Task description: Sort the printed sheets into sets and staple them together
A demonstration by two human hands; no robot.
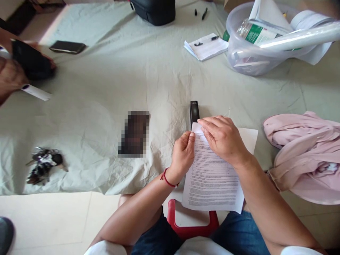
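- Printed paper sheets (pixel 212 180) lie nearest, lower edge over a red stool (pixel 191 226), upper left corner at a black stapler (pixel 194 112).
- Left hand (pixel 183 154) pinches that corner between thumb and fingers.
- Right hand (pixel 223 138) rests flat on the sheets, fingers pressing beside the left thumb.
- Stapler lies on a pale floor sheet (pixel 106 88), just beyond both hands.
- Pink cloth (pixel 305 152) lies to the right.

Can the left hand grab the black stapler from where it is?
Probably yes. The left hand pinches the top corner of the printed sheets, and the black stapler lies just beyond that corner on the cloth. Nothing sits between them, though the hand would have to let go first.
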